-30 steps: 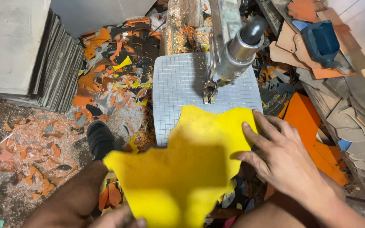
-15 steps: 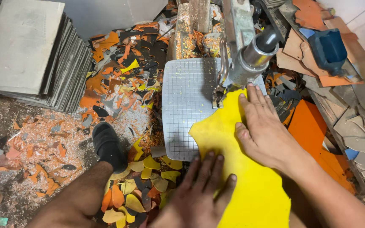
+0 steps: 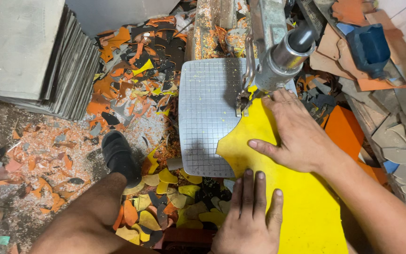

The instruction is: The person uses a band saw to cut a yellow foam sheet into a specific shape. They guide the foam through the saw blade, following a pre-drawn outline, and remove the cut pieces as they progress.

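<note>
A yellow sheet lies partly on the gridded metal saw table, its far edge under the saw's blade guide. My right hand lies flat on the sheet just behind the blade, fingers spread. My left hand presses flat on the sheet's near left edge, fingers together and pointing away from me. The machine's grey metal arm hangs over the table.
Orange, yellow and black offcuts litter the floor left of the table. A stack of grey boards stands at the far left. My black shoe rests on the floor. Brown and orange sheets pile up at right.
The yellow sheet has swung to the right and moved in against the blade. My left hand came up onto its near edge; my right hand slid forward toward the blade.
</note>
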